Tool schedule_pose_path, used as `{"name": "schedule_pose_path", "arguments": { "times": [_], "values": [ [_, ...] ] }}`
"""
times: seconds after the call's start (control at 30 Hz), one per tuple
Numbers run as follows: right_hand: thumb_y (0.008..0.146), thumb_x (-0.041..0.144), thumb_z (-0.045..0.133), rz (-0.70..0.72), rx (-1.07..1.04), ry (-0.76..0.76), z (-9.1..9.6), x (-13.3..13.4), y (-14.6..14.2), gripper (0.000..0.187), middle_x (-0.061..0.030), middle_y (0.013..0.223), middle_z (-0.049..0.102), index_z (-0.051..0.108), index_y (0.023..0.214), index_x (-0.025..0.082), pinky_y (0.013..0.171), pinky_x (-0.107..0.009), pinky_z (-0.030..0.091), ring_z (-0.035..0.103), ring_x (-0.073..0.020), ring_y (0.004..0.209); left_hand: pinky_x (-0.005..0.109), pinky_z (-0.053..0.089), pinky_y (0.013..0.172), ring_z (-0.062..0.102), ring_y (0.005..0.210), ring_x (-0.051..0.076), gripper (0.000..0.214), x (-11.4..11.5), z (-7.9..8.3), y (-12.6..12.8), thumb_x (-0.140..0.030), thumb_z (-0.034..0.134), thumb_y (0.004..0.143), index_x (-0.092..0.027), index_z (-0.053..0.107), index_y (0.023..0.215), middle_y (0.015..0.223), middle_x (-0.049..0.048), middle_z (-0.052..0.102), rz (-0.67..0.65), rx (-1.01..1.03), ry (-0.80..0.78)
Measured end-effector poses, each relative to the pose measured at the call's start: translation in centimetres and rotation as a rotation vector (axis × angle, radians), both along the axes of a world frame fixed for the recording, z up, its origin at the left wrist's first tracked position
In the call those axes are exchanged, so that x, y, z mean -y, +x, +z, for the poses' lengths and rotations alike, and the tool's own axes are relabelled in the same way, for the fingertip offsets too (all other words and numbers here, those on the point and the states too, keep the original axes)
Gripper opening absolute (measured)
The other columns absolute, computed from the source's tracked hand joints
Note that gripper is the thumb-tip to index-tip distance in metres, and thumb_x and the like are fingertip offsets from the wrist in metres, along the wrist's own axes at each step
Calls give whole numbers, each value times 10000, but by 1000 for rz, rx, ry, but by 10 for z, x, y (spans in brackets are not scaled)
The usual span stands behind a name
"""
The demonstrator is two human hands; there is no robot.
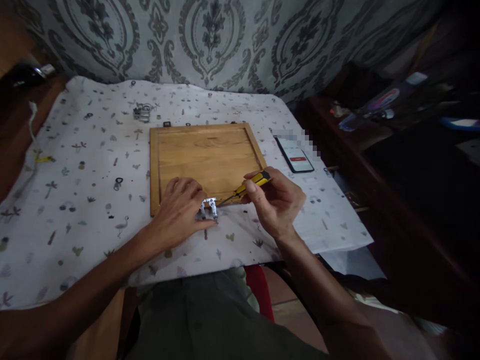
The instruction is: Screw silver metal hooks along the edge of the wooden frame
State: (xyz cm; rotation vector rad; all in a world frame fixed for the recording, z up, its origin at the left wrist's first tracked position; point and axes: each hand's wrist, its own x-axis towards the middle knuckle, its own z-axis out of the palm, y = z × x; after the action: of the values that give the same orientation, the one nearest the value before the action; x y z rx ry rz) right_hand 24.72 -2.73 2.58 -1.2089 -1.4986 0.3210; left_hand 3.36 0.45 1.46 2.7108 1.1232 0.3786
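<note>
We see a table (pixel 93 240) under a white cloth printed with little palms, cacti and flamingos, wrinkled along its far edge. On it, a wooden panel (pixel 208 160) with a raised frame lies flat near the middle. A metal hinge (pixel 212 206) sits at the panel's near edge; the left hand (pixel 180 212) has it between fingers and thumb, knuckles over the wood. The right hand (pixel 277 200) pinches a yellow-and-black screwdriver (pixel 252 184) by the handle, shaft aimed at the hinge; we can't tell if the tip touches.

More metal pieces (pixel 142 112) sit together beyond the panel's far left corner. A phone (pixel 296 156), screen lit, lies right of the panel. Left side of the cloth: a pale cord (pixel 33 127) with a yellow bit.

Behind, we have a grey patterned backdrop (pixel 212 40), wall or curtain, can't tell. Right side is dim: dark reddish furniture (pixel 375 165) with a plastic bottle (pixel 386 100) lying on it. Below the table edge, something red (pixel 259 290) and tiled floor (pixel 287 307).
</note>
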Motion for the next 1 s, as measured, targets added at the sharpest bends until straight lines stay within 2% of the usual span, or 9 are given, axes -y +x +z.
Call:
{"name": "schedule_pose_path", "arguments": {
  "times": [0.27, 0.67, 1.0],
  "values": [
    [937, 435, 677, 5, 11, -9, 2, 0, -2, 225, -3, 756, 681, 679, 832, 235, 502, -288, 499, 626, -129, 572, 534, 389, 1029, 537, 1128, 335, 444, 0, -8, 5, -610, 708, 881, -186, 701, 1014, 1087, 104, 677, 1, -16, 33],
    [950, 465, 665, 47, 17, -19, -7, -8, -4, 244, -19, 814, 698, 680, 892, 228, 533, -286, 540, 648, -133, 607, 495, 404, 981, 551, 1101, 324, 345, 1, -8, 6, -504, 736, 895, -181, 687, 1007, 1053, 94, 670, 12, -21, 17],
    [966, 441, 645, 78, 12, -38, -11, -10, -6, 233, -21, 801, 664, 664, 881, 224, 532, -287, 553, 619, -123, 598, 502, 438, 960, 557, 1081, 332, 414, 2, -9, 6, -540, 734, 888, -147, 698, 1015, 1039, 109, 681, 4, -58, 43]
  ]
}}
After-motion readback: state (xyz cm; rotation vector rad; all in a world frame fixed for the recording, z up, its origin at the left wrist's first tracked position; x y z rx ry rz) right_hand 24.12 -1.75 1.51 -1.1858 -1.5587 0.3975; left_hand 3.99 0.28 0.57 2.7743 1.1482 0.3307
